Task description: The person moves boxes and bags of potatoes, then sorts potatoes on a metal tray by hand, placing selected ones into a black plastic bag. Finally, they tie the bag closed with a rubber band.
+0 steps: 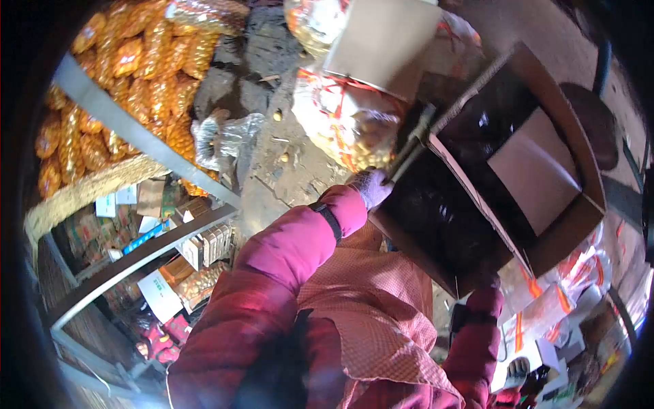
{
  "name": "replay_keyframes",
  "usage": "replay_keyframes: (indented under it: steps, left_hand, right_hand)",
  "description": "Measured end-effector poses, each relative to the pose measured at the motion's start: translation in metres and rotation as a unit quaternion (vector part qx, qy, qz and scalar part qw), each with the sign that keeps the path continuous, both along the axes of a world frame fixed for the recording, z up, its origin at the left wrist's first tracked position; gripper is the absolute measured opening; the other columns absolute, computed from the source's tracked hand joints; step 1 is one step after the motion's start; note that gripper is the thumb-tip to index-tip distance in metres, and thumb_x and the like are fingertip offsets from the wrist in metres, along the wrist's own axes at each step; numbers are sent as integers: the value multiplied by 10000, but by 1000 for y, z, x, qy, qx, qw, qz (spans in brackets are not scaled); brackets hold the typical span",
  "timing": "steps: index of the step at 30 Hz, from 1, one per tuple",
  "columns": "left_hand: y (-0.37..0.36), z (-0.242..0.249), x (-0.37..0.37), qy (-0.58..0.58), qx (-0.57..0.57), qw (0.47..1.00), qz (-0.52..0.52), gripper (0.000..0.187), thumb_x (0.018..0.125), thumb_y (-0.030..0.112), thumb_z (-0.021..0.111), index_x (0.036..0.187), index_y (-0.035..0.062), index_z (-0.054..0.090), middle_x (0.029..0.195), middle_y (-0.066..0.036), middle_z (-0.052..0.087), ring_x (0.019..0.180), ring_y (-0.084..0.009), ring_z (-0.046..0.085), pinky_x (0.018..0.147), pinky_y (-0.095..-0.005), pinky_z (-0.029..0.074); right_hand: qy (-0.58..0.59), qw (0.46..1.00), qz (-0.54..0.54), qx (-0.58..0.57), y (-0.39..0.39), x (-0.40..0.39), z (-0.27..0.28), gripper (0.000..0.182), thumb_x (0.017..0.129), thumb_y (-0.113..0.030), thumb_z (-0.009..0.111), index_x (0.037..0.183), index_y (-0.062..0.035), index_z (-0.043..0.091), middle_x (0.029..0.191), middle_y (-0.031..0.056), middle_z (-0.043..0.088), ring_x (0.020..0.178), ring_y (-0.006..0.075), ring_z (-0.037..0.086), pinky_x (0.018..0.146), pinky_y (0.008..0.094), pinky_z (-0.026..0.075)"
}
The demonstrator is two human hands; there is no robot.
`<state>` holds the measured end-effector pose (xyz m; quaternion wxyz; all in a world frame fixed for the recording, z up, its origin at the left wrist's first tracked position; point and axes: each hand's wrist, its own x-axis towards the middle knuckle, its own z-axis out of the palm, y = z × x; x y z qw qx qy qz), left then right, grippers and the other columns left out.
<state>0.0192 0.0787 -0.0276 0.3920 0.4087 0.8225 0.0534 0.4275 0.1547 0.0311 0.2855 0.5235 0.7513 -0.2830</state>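
Observation:
A large open cardboard box, tilted, stands in front of me at the right, with dark lining or shadow inside. A pale brown flap lies across part of its opening. My left hand, in a light glove, is closed on the box's left edge. At the near edge is my right hand; deep shadow and the box hide its fingers. Just beyond my left hand sits a clear bag with red-orange stripes, filled with round pale things. Its upper part is under another cardboard piece.
Many orange net-like packs are piled at the upper left behind a metal bar. Below them, several small cartons are stacked beside a metal frame. Striped clear bags lie at the right. Crumpled clear plastic rests on the dirt floor.

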Motion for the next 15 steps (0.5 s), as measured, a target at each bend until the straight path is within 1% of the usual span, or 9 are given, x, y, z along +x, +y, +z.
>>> replay_keyframes:
  steps: [3, 5, 6, 7, 9, 11, 12, 13, 15]
  left_hand:
    - [26, 56, -40, 135, 267, 952, 58, 200, 829, 265, 632, 837, 66, 610, 788, -169, 612, 699, -388, 611, 635, -488, 481]
    - [52, 89, -69, 260, 430, 859, -100, 128, 829, 214, 627, 864, 91, 610, 834, -110, 608, 766, -348, 600, 633, -464, 468]
    - [59, 78, -91, 343, 272, 866, -240, 138, 805, 205, 643, 890, 102, 609, 923, -77, 593, 938, -294, 562, 693, -416, 469]
    - [70, 74, -105, 403, 192, 833, -327, 252, 767, 263, 671, 946, 97, 608, 1015, -75, 556, 1054, -280, 495, 792, -428, 444]
    - [111, 110, -100, 339, 151, 913, -172, 555, 720, 434, 703, 1144, 100, 572, 1213, -108, 504, 1160, -318, 449, 902, -480, 398]
    - [128, 98, -107, 388, 158, 872, -255, 865, 650, 583, 707, 1326, 102, 464, 1399, -121, 382, 1284, -358, 341, 997, -508, 326]
    - [140, 99, -106, 361, 109, 890, -255, 1024, 608, 652, 706, 1406, 104, 375, 1482, -133, 286, 1364, -364, 231, 1051, -511, 274]
    - [149, 93, -108, 373, 119, 883, -259, 1011, 607, 665, 698, 1388, 97, 400, 1467, -137, 304, 1361, -379, 233, 1060, -522, 259]
    - [162, 83, -116, 362, 108, 886, -268, 1013, 612, 696, 677, 1381, 95, 407, 1462, -148, 312, 1372, -377, 217, 1072, -530, 238]
  right_hand:
    - [167, 978, -8, 123, -16, -2, -1, 353, 943, -144, 422, 1280, -105, 518, 1159, 210, 599, 1041, 354, 596, 878, 416, 483]
    - [149, 984, -29, 92, -16, 0, -20, 318, 953, -173, 414, 1231, -100, 552, 1090, 203, 613, 1000, 353, 603, 840, 424, 485]
    - [125, 989, -54, 54, -15, 2, -34, 303, 964, -202, 406, 1181, -95, 587, 1021, 195, 626, 958, 353, 610, 802, 431, 487]
    - [99, 992, -80, 16, -17, 4, -47, 308, 974, -232, 398, 1132, -90, 621, 952, 188, 640, 916, 353, 618, 765, 439, 489]
    - [116, 985, -127, -6, -29, 13, -69, 306, 949, -301, 473, 1091, -77, 626, 930, 150, 654, 866, 311, 620, 732, 422, 492]
    - [129, 975, -177, -27, -53, 23, -90, 341, 924, -369, 547, 1051, -65, 632, 908, 112, 668, 816, 269, 623, 699, 406, 495]
    - [210, 915, -335, -83, -71, 27, -102, 258, 924, -313, 538, 1002, -91, 644, 865, 117, 650, 794, 286, 618, 691, 403, 492]
    - [283, 818, -481, -134, -91, 35, -117, 191, 925, -257, 529, 953, -118, 657, 822, 121, 632, 773, 302, 614, 683, 399, 489]
    - [256, 852, -443, -108, -132, 41, -148, 194, 912, -275, 567, 903, -99, 647, 776, 90, 617, 712, 253, 595, 638, 371, 481]
